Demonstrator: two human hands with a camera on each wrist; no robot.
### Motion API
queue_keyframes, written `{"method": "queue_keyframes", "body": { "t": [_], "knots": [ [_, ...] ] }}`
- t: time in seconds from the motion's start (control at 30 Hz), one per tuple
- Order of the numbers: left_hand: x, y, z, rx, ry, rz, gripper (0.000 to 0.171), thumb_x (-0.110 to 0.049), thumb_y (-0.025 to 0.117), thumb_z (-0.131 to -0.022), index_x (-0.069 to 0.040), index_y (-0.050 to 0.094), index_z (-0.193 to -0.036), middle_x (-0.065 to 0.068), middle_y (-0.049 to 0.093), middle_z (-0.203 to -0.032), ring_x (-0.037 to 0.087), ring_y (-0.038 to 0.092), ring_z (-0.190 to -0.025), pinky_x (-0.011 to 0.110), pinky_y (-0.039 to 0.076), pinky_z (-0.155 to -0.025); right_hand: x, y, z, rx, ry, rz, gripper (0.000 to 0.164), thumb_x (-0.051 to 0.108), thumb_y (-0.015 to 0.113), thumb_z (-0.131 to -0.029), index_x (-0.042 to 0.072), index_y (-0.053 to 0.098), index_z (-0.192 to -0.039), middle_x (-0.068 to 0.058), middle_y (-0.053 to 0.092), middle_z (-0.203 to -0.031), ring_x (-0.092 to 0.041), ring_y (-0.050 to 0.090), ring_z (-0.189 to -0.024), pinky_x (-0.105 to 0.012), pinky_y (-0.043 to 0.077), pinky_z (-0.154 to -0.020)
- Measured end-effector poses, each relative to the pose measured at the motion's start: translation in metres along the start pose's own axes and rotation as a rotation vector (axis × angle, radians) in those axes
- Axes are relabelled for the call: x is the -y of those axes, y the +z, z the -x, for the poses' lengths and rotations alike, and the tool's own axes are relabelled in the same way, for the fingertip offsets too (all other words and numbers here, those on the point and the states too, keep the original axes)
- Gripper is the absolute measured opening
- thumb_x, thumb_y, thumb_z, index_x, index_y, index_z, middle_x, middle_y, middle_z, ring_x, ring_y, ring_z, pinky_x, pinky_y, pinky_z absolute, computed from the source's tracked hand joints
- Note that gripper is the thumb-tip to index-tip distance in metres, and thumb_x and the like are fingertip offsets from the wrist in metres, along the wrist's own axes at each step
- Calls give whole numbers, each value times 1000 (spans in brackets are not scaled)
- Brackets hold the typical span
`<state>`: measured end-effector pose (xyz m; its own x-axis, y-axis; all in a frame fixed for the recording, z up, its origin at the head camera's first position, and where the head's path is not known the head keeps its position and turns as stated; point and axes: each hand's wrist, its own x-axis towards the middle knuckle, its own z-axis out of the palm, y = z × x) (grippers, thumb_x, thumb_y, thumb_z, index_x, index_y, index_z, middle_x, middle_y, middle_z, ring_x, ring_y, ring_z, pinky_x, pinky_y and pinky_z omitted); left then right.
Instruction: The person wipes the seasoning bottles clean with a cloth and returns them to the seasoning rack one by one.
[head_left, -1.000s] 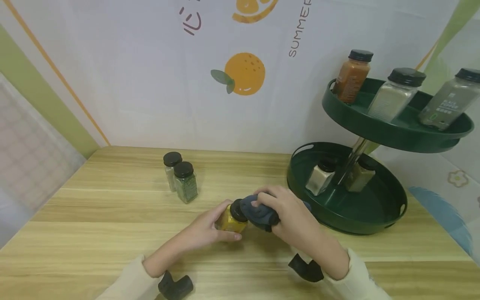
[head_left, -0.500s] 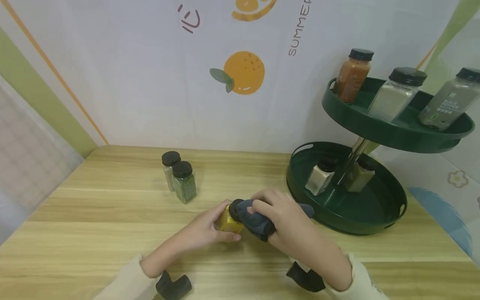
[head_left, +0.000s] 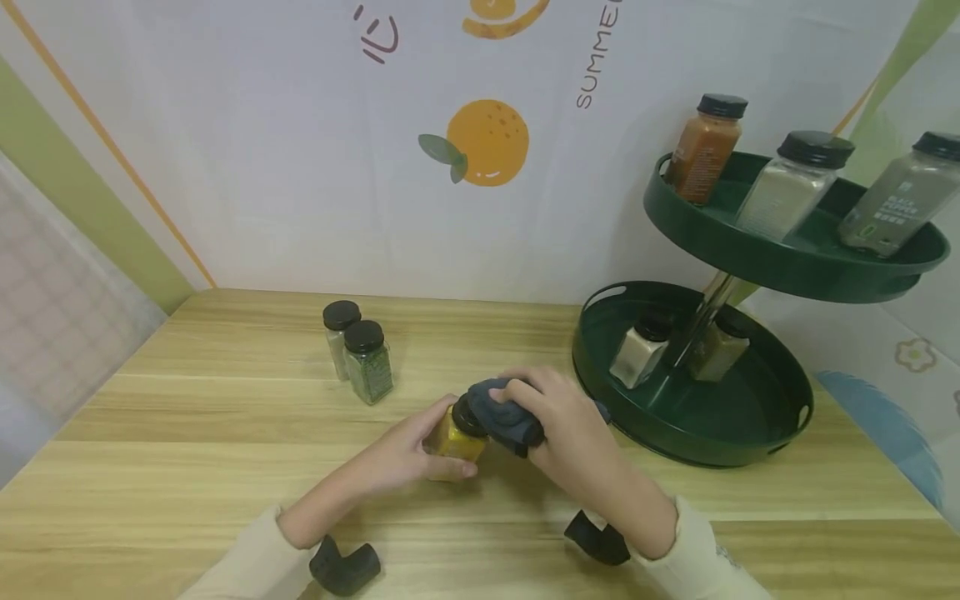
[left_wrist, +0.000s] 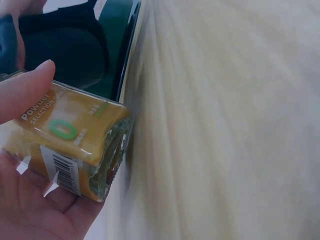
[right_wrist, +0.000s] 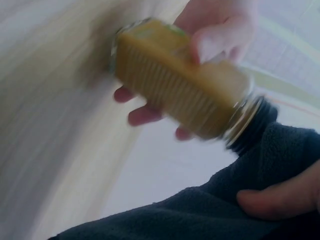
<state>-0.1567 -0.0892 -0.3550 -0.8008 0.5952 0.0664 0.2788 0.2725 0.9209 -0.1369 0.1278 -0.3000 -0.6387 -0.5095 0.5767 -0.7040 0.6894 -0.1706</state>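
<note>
My left hand [head_left: 412, 442] grips a glass spice jar [left_wrist: 75, 130] of yellow powder with a black lid [head_left: 468, 415]. The jar is tilted, its lid toward my right hand. In the right wrist view, the left thumb and fingers wrap the jar's sides. A dark blue-grey cloth [head_left: 510, 417] is bunched in my right hand [head_left: 562, 425] and pressed against the lid. The right wrist view shows the right thumb on the cloth [right_wrist: 200, 200], which covers part of the lid; most right fingers are hidden there.
A green two-tier round stand [head_left: 795, 267] is at the right, carrying several spice jars. Its lower tray [head_left: 727, 450] sits close to my right hand. Two black-lidded jars, one with green herbs [head_left: 370, 371], stand at the left on the wooden table [head_left: 225, 467]. A patterned white cloth [head_left: 300, 167] hangs behind.
My right hand and the cloth shift slightly back and forth against the jar's lid. The left hand keeps its grip on the jar, moving a little left. The other jars stay put.
</note>
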Motion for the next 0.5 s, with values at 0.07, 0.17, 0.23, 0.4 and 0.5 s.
{"method": "queue_keyframes", "body": {
  "t": [0.07,0.17,0.23,0.4,0.5],
  "knots": [
    [-1,1,0,-13,-16,-30,57,-28,74,-78,-26,46,-127,-2,64,-108,16,59,-101,43,44,-90,-4,2,0,-3,40,-1,41,0,82,-64,15,65,-98,-6,64,-108,-27,61,-100,-43,51,-84],
    [-3,4,0,-27,-41,-65,54,-30,75,-77,-28,48,-123,-3,65,-104,14,60,-98,44,44,-89,-6,1,0,11,57,2,40,-1,81,-64,15,65,-98,-6,64,-108,-28,60,-101,-43,50,-86],
    [-4,5,0,-33,-52,-78,52,-31,75,-77,-29,48,-122,-3,65,-104,15,59,-98,45,44,-89,-3,-1,0,21,23,9,40,1,81,-65,15,66,-99,-6,64,-109,-27,60,-101,-44,49,-87],
    [-6,6,2,-43,-36,-99,51,-32,74,-78,-32,48,-122,-5,62,-112,16,56,-105,46,43,-91,15,-9,0,34,-148,33,43,9,84,-63,18,65,-101,-5,62,-112,-25,57,-103,-44,48,-86],
    [-5,6,2,-37,-3,-99,49,-30,73,-79,-32,48,-121,-7,59,-117,16,54,-109,44,43,-92,25,-9,1,36,-214,46,44,13,85,-62,19,65,-101,-5,61,-113,-24,56,-103,-42,48,-81]
  ]
}}
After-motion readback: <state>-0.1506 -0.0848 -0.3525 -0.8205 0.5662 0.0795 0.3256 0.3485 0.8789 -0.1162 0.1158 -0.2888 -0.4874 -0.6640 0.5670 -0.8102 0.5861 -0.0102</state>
